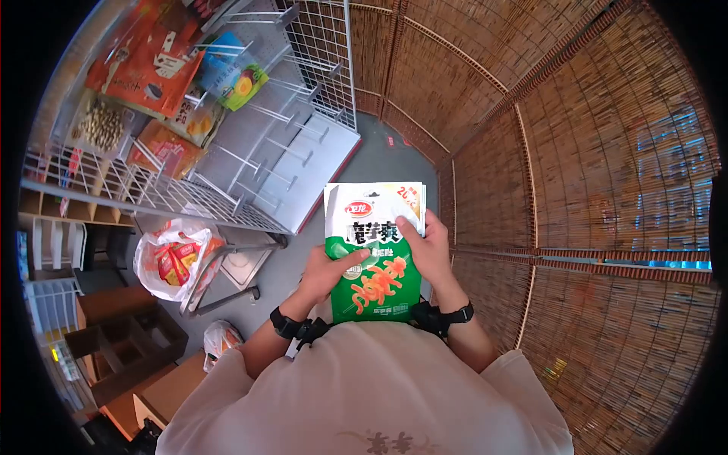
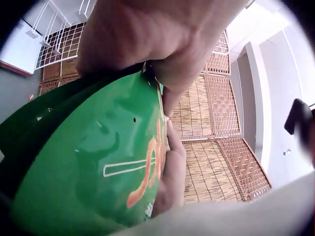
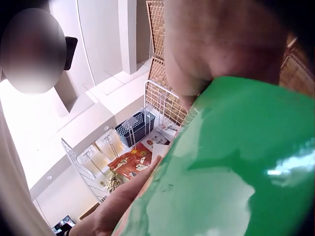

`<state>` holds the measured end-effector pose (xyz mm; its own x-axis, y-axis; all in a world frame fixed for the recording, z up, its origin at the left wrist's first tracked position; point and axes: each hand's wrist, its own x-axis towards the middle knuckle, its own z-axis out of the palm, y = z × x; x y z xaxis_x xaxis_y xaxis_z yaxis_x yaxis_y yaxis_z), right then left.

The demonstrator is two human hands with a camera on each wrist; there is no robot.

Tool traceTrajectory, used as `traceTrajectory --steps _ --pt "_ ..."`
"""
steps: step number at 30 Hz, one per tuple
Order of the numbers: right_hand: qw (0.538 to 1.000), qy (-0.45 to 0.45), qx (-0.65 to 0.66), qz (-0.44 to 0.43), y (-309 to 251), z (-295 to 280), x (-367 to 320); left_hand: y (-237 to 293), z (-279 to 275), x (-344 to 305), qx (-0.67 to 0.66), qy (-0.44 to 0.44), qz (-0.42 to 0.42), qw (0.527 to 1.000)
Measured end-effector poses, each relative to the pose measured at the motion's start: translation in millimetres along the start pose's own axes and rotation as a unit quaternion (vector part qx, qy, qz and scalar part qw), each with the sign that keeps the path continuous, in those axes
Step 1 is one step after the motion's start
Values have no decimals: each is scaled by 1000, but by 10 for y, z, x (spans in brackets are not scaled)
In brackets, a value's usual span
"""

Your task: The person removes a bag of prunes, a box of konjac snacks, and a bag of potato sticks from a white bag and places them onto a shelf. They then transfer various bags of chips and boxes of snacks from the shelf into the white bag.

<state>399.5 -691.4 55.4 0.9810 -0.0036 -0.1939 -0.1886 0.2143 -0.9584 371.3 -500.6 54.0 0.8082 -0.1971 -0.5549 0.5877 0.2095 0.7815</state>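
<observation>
A green and white snack bag (image 1: 387, 292) with black lettering and orange strips printed on it is upright in front of the chest. White edges behind its right side show more than one bag in the stack. My left hand (image 1: 322, 273) grips the left side, thumb lying across the front. On the right side my right hand (image 1: 428, 254) holds the stack, thumb over the printed lettering and fingers behind. In the left wrist view, a darker bag (image 2: 29, 118) lies behind the shiny green front bag (image 2: 93, 152). The right wrist view shows the green face close up.
A white wire rack (image 1: 318, 61) with metal hooks stands at front left. It holds an orange bag (image 1: 144, 64) and a blue pouch (image 1: 227, 68). Beside it hangs a plastic bag (image 1: 148, 265) of red packets. Woven screens (image 1: 607, 152) line the right; a wooden box (image 1: 144, 345) stands lower left.
</observation>
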Motion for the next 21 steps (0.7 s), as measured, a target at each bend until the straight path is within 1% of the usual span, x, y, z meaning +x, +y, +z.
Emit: traceTrajectory --steps 1,3,4,6,9,10,12,14,16,18,20,21 --pt "1000 -4 -7 -7 -20 -13 52 25 19 62 2 -1 -1 1000" --pt "1000 6 -2 -12 -45 -33 210 77 51 235 -5 -13 32 999" --pt "1000 14 4 -16 -60 -33 304 125 65 328 -5 -15 32 999" --pt "1000 11 6 -20 -97 -52 528 250 85 545 -54 -26 26 998" --pt "1000 4 10 -20 -129 -48 916 589 71 876 -56 -51 9 997" --pt "1000 0 15 -14 -131 -31 1063 680 33 1015 -56 -54 12 997" --pt "1000 4 -4 -17 -142 5 1395 876 -48 1311 -36 -48 -25 998" --pt "1000 5 -22 -19 -208 108 1723 1123 -129 1553 -26 -50 -19 998" --pt "999 16 -1 -34 -279 257 2013 1353 -248 1735 -15 -46 -16 999" --pt "998 9 -13 -53 -314 358 2280 1575 -369 1916 10 -76 20 997" --pt "998 6 -24 -66 -312 461 2507 1731 -472 2067 6 -68 21 997" --pt "998 -1 -2 -61 -305 510 2610 1785 -513 2125 0 -62 19 998"
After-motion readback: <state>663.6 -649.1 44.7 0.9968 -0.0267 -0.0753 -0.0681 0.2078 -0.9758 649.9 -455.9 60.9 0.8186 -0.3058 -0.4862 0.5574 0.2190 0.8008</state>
